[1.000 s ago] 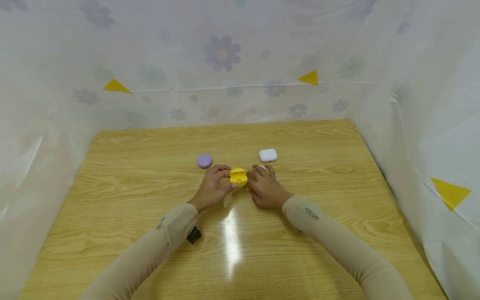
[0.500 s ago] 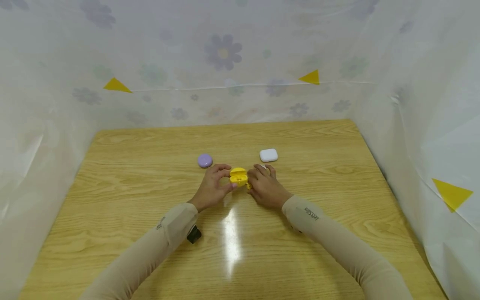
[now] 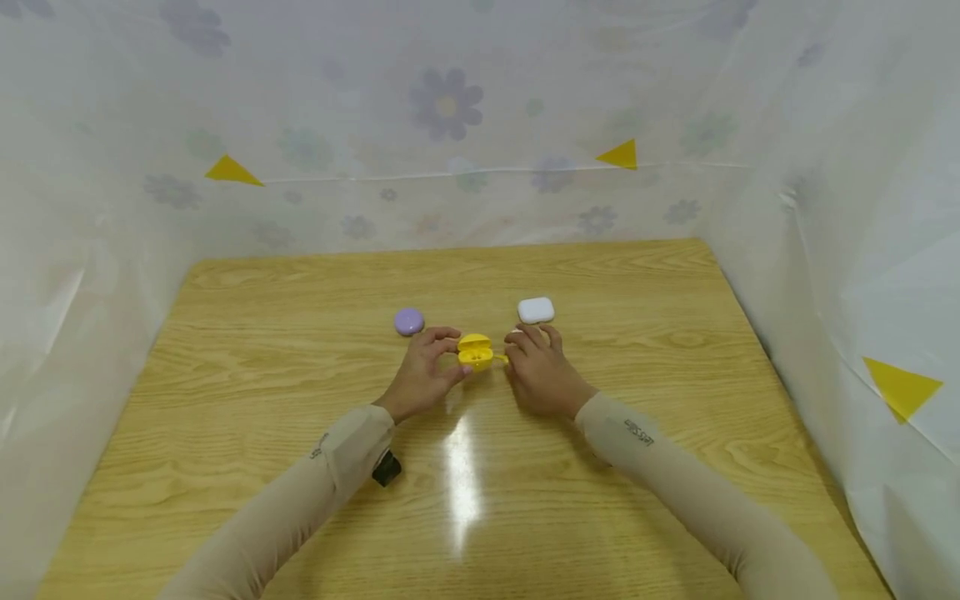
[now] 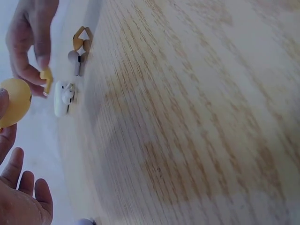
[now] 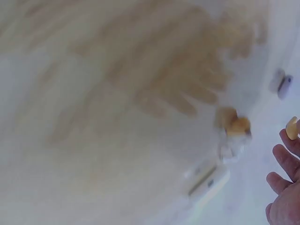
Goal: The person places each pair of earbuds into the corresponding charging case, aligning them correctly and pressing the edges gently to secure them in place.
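My left hand holds a yellow earbud case by its side, its lid raised. In the left wrist view the case shows its rounded outside, and the left fingers stretch below it. Just right of the case, my right hand pinches a yellow earbud between thumb and finger, stem pointing down in the left wrist view. The earbud and case are apart. Another yellow earbud lies on the table near the right hand, beside a white earbud. What sits inside the case is too small to tell.
A white earbud case lies beyond the right hand, with a white earbud near it. A round purple case sits beyond the left hand. Patterned sheeting encloses the wooden table at the back and sides.
My right hand has drawn slightly right, away from the yellow case, and the yellow earbud in its fingers now shows in the gap. My left hand and the case have hardly moved.
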A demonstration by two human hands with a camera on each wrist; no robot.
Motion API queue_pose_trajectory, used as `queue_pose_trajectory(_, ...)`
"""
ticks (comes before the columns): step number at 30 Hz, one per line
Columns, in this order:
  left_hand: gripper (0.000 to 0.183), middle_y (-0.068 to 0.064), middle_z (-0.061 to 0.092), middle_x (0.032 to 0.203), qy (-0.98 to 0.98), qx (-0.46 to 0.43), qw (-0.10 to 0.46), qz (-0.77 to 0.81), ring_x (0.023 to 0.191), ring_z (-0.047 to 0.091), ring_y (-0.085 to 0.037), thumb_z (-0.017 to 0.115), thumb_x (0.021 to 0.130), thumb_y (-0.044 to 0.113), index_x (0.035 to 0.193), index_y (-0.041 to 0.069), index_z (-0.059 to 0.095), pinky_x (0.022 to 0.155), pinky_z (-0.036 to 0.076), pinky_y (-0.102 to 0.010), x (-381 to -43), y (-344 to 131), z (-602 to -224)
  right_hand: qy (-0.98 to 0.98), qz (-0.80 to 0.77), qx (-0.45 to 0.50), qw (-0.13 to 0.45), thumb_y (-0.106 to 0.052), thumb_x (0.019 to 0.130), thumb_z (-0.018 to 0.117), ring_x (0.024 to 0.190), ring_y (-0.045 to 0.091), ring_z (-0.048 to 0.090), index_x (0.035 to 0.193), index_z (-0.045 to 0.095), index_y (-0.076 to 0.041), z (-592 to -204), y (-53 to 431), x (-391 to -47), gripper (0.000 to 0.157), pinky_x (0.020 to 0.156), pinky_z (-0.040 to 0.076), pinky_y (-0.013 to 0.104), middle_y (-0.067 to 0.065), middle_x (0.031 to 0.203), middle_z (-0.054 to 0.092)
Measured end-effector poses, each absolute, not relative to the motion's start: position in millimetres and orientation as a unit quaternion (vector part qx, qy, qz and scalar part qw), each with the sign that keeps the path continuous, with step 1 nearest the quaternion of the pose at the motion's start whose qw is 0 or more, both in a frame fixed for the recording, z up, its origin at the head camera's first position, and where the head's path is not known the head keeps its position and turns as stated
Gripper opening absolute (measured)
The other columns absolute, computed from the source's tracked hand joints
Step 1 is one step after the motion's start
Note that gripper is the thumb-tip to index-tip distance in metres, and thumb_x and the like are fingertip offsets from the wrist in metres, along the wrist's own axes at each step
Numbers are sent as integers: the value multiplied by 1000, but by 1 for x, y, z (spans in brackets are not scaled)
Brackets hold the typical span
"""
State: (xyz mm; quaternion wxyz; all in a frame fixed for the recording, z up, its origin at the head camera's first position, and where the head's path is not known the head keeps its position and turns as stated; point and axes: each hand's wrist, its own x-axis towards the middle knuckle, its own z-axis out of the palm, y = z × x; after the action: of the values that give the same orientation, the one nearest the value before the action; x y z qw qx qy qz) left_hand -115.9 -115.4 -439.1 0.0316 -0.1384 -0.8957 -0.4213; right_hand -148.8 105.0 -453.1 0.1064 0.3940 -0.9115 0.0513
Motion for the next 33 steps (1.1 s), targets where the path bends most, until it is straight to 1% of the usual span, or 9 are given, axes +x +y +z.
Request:
queue_pose_trajectory(4,24,-8,53,120,-897,-136,26,-421,115,44,-27,68,77,23,94,7,64,101,31,-45,-116,-114,-439,-907,46,396,136,-16,84,52,123,31,38,100,55,-10,-437,116,-150,18,98,24,55,8,117,52)
queue_pose_trajectory(8,24,-9,53,120,-895,-141,28,-422,116,43,-28,68,77,23,93,7,64,102,30,-46,-116,-112,-439,-890,16,426,161,-14,75,60,124,34,37,102,52,-10,-416,123,-151,28,98,24,55,10,120,49)
queue_pose_trajectory(10,23,-9,53,120,-895,-141,29,-423,115,43,-28,69,77,23,93,7,64,102,30,-46,-116,-111,-439,-880,-2,446,163,-15,74,62,125,34,36,101,51,-10,-404,124,-150,29,99,24,55,11,121,47)
queue_pose_trajectory(12,23,-10,53,120,-894,-143,32,-424,115,43,-28,69,76,23,91,7,64,101,30,-46,-116,-109,-439,-871,-22,464,161,-17,77,62,125,34,36,99,51,-11,-393,122,-149,26,100,25,54,10,121,46)
queue_pose_trajectory(15,21,-10,53,120,-892,-144,32,-427,116,43,-28,70,76,22,90,7,65,102,29,-46,-116,-107,-438,-856,-58,490,152,-19,83,56,125,32,36,95,51,-12,-379,117,-147,15,101,27,53,9,120,47)
queue_pose_trajectory(17,21,-10,53,120,-892,-149,35,-426,116,43,-28,70,75,22,90,7,65,101,29,-47,-116,-106,-437,-845,-83,507,148,-18,83,55,125,32,37,94,51,-12,-373,114,-146,13,101,28,52,9,119,48)
queue_pose_trajectory(23,22,-12,53,119,-889,-164,40,-426,115,43,-30,70,76,23,90,7,65,100,29,-49,-116,-103,-436,-815,-150,539,152,-20,82,55,126,32,38,96,53,-12,-364,106,-147,16,103,30,49,8,120,50)
queue_pose_trajectory(29,21,-9,53,120,-891,-159,34,-424,116,42,-30,70,75,22,90,8,66,100,30,-48,-115,-101,-433,-797,-203,550,141,-27,83,56,127,31,38,102,56,-12,-357,99,-148,24,104,30,48,9,123,49)
queue_pose_trajectory(33,22,-8,52,119,-893,-162,32,-419,116,42,-29,71,75,23,90,8,66,100,31,-47,-114,-100,-431,-793,-214,554,136,-28,83,56,127,30,37,103,56,-13,-354,96,-148,25,104,31,48,9,122,49)
